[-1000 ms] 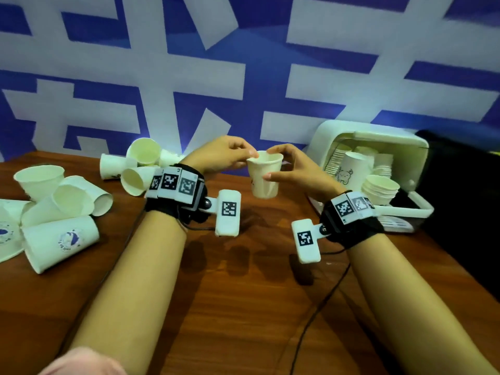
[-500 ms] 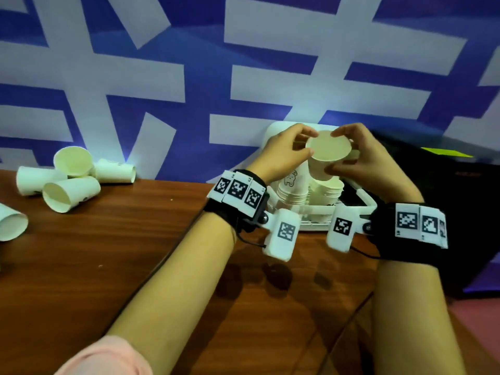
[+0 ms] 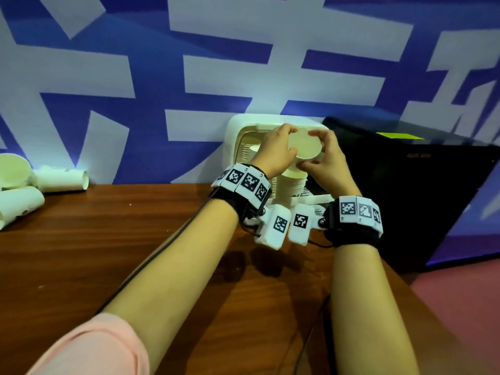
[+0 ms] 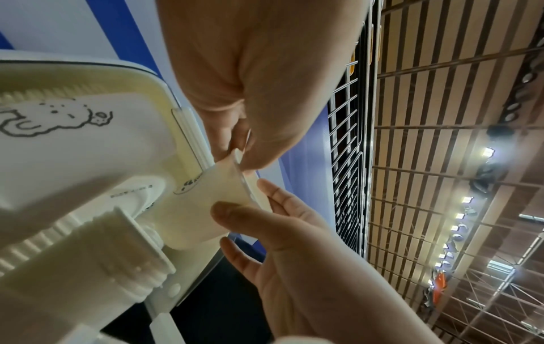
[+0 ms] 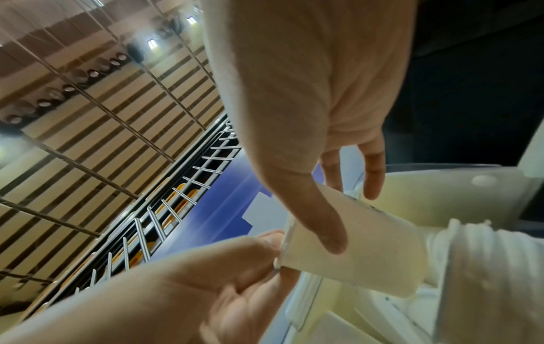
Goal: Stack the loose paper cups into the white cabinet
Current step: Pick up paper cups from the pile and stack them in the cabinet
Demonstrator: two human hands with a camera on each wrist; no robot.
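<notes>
Both hands hold one paper cup point(image 3: 305, 148) in front of the open mouth of the white cabinet point(image 3: 233, 132), which stands at the back of the wooden worktop point(image 3: 113, 239) against the blue and white wall point(image 3: 189, 63). The cup's long axis runs roughly upright but tilted, its open mouth turned up and toward the person, its base pointing down and into the cabinet. The left hand point(image 3: 274, 150) pinches the rim on the cup's left side with curled fingers and thumb; the right hand point(image 3: 328, 161) grips the right side, thumb laid along the cup wall in the right wrist view and fingers reaching behind it.

Just below the held cup, a stack of nested cups point(image 3: 293, 182) stands in the cabinet's front part, its ribbed rims showing in both wrist views. A cup printed with a line drawing point(image 4: 56, 121) stands further in on the left. The cabinet's rounded frame is close above the hands, and its low front ledge point(image 3: 313, 198) lies just under the wrists. A black box point(image 3: 422, 185) stands close on the cabinet's right.

Loose paper cups point(image 3: 62, 180) lie on their sides at the far left of the worktop, well apart from the cabinet, with bare wood between.
</notes>
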